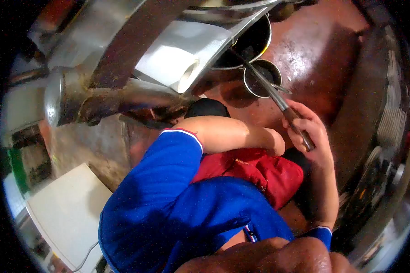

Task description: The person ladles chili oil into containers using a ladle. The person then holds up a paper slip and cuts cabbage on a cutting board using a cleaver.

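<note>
My right hand (308, 129) is closed around the brown handle of a long metal-shafted tool (268, 86). The shaft slants up and left over a small round pot (250, 90) toward a large dark pot (268, 38); its far end is lost in the dark, so its kind is unclear. Across my body lies my left forearm, its left hand (277, 142) near the red cloth (241, 166) at my lap. The left fingers are hidden from view. What looks like a thin utensil handle (282, 88) sticks out of the small pot.
A white paper roll (180, 57) lies on a metal surface at upper left. Below it runs a thick metal cylinder (109, 98). A white panel (68, 209) stands at lower left. Reddish floor (305, 59) shows beyond the pots; stacked plates (394, 113) line the right edge.
</note>
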Available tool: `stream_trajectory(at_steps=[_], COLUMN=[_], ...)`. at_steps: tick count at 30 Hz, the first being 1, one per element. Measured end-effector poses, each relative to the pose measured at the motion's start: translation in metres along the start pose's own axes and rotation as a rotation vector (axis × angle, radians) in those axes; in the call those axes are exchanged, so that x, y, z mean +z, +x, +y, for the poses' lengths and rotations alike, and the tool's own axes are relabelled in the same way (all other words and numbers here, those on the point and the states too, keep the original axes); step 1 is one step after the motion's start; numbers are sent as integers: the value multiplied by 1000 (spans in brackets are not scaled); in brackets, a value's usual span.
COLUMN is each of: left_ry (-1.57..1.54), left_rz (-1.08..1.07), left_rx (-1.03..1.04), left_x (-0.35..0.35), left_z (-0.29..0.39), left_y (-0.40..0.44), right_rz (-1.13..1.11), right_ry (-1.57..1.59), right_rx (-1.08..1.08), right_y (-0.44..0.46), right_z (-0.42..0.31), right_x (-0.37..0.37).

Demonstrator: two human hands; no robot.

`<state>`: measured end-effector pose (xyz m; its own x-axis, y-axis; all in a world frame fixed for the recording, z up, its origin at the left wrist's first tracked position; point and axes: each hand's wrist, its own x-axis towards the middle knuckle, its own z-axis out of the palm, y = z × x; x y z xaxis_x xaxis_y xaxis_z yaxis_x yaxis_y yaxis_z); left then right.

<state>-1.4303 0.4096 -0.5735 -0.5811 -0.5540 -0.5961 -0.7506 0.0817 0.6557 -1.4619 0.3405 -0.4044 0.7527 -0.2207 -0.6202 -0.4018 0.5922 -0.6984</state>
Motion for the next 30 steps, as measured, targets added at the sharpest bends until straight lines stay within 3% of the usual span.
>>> stream_trajectory(at_steps=[6, 9, 12, 16, 24, 27, 28, 30], left_ry=[-38, 97, 147, 57, 233, 338, 318, 276], left_rz=[35, -56, -33, -37, -104, -145, -138, -119], left_rx=[137, 82, 186, 159, 147, 284, 302, 338], left_x=[32, 57, 45, 36, 38, 35, 43, 52], left_z=[-18, -30, -22, -18, -11, -15, -19, -22], left_y=[49, 111, 80, 59, 65, 67, 80, 94], right_rz=[174, 309, 403, 483, 472, 483, 484, 526], right_ry=[-77, -98, -72, -40, -125, -273, -194, -260], right_rx=[-136, -182, -197, -244, -105, -93, 6, -43], right_y=[-74, -100, -125, -144, -127, -104, -102, -92], right_z=[-1, 4, 7, 24, 56, 80, 79, 87], right_x=[27, 26, 25, 11, -27, -48, -46, -46])
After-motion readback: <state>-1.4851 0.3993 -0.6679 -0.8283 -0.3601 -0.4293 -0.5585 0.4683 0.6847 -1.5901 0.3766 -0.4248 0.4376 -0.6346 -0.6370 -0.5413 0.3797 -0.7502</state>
